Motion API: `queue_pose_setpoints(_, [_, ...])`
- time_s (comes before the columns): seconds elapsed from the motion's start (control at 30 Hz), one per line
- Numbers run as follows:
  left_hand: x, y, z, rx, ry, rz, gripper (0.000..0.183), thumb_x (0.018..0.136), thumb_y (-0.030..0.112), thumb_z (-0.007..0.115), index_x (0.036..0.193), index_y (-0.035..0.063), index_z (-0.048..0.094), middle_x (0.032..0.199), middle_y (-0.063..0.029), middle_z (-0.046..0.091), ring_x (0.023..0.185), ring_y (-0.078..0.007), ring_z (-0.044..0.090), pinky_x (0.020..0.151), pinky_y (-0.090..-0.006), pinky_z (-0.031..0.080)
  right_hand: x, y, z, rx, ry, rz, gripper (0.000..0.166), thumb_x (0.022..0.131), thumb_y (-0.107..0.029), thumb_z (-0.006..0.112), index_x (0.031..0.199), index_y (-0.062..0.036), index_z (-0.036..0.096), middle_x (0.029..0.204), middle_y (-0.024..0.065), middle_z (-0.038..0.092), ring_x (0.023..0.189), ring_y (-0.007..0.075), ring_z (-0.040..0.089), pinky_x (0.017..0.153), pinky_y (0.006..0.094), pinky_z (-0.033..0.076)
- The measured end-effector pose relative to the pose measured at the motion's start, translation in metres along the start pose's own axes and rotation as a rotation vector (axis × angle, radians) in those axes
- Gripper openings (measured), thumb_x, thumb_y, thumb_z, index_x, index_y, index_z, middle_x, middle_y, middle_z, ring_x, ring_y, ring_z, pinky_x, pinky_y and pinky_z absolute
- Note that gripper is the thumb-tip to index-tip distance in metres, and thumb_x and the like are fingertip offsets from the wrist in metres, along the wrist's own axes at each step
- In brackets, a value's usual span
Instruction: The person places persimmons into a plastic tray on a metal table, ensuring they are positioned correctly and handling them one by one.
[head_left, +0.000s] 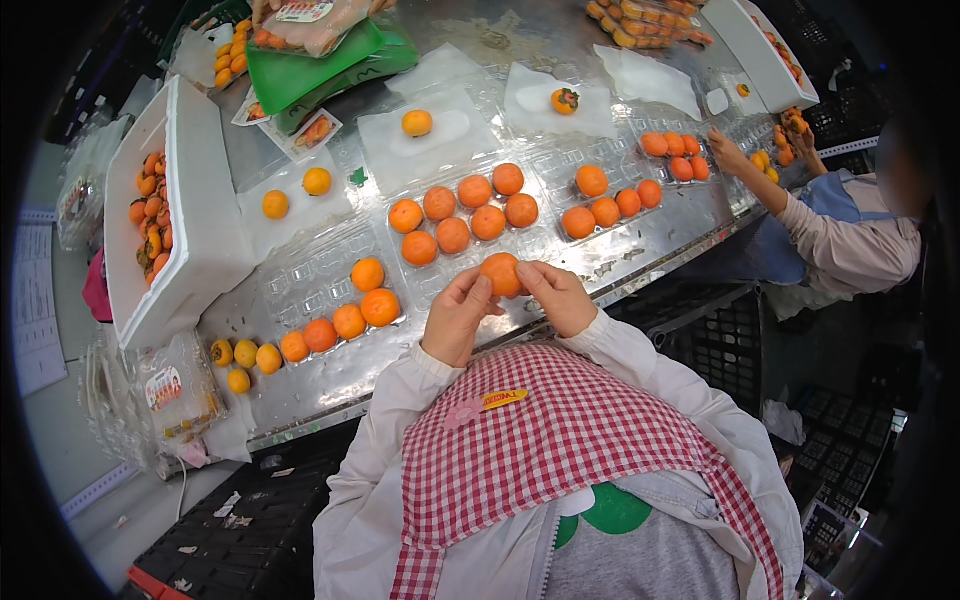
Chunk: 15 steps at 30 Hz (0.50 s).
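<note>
An orange persimmon (501, 274) is held between the fingertips of my left hand (457, 313) and my right hand (557, 295), just above the table's front edge. Beyond my hands lies a clear plastic tray (431, 289) with two rows of persimmons (453, 235). Another clear tray (296, 289) to the left has persimmons (349, 321) along its near side and right end. To the right, several persimmons (592, 181) sit in a third clear tray (555, 169). Single persimmons (417, 123) rest on white sheets farther back.
A white foam box (202, 202) of persimmons stands at the left, with a green scale-like pan (315, 67) behind it. Small yellowish persimmons (245, 353) lie at the near left. A co-worker (840, 225) works at the right, near another foam box (757, 60). Black crates (712, 337) stand below the table.
</note>
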<state>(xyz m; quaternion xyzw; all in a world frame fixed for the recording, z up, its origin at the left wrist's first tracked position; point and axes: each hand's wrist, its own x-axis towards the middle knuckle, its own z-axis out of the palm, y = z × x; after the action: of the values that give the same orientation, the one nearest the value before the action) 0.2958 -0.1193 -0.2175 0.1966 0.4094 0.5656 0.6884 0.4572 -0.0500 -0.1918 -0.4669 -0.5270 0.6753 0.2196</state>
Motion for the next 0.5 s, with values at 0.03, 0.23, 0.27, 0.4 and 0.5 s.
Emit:
queue_pose_setpoints(0.03, [0.000, 0.000, 0.001, 0.047, 0.045, 0.027, 0.039, 0.098, 0.028, 0.047, 0.125, 0.0005, 0.047, 0.112, -0.0088, 0.059, 0.099, -0.0178, 0.058, 0.085, -0.0331, 0.048, 0.000, 0.000, 0.000, -0.046, -0.017, -0.013, 0.042, 0.095, -0.039, 0.051, 0.097, 0.0013, 0.063, 0.084, 0.0064, 0.063, 0.080, 0.0114, 0.057, 0.075, 0.0246, 0.045])
queue_pose_setpoints(0.23, [0.004, 0.004, 0.006, -0.277, -0.081, -0.048, 0.045, 0.100, 0.033, 0.040, 0.126, -0.0037, 0.045, 0.126, -0.0155, 0.052, 0.115, -0.0234, 0.052, 0.103, -0.0383, 0.038, -0.007, -0.009, -0.003, -0.313, -0.082, -0.028, 0.043, 0.094, -0.040, 0.052, 0.090, 0.0015, 0.063, 0.073, 0.0075, 0.062, 0.069, 0.0144, 0.057, 0.065, 0.0274, 0.046])
queue_pose_setpoints(0.27, [0.006, 0.003, 0.007, -0.302, -0.086, -0.066, 0.046, 0.100, 0.033, 0.039, 0.126, -0.0042, 0.044, 0.127, -0.0162, 0.051, 0.116, -0.0242, 0.051, 0.104, -0.0389, 0.038, -0.006, -0.008, -0.005, -0.377, -0.077, -0.036, 0.043, 0.094, -0.040, 0.052, 0.088, 0.0017, 0.063, 0.071, 0.0078, 0.061, 0.067, 0.0147, 0.057, 0.063, 0.0282, 0.046])
queue_pose_setpoints(0.4, [0.011, 0.005, 0.009, -0.354, -0.122, -0.163, 0.047, 0.101, 0.034, 0.037, 0.127, -0.0052, 0.043, 0.129, -0.0171, 0.049, 0.118, -0.0260, 0.050, 0.104, -0.0396, 0.040, -0.014, -0.027, -0.014, -0.675, -0.029, -0.081, 0.035, 0.087, -0.034, 0.062, 0.083, 0.0007, 0.062, 0.070, 0.0097, 0.061, 0.063, 0.0214, 0.058, 0.059, 0.0320, 0.045])
queue_pose_setpoints(0.5, [0.015, 0.006, 0.008, -0.322, -0.128, -0.192, 0.047, 0.100, 0.033, 0.038, 0.127, -0.0047, 0.043, 0.127, -0.0160, 0.050, 0.117, -0.0262, 0.051, 0.100, -0.0383, 0.044, -0.013, -0.032, -0.031, -0.845, 0.024, -0.404, 0.030, 0.080, -0.026, 0.069, 0.095, -0.0022, 0.061, 0.086, 0.0094, 0.063, 0.080, 0.0248, 0.059, 0.071, 0.0346, 0.045])
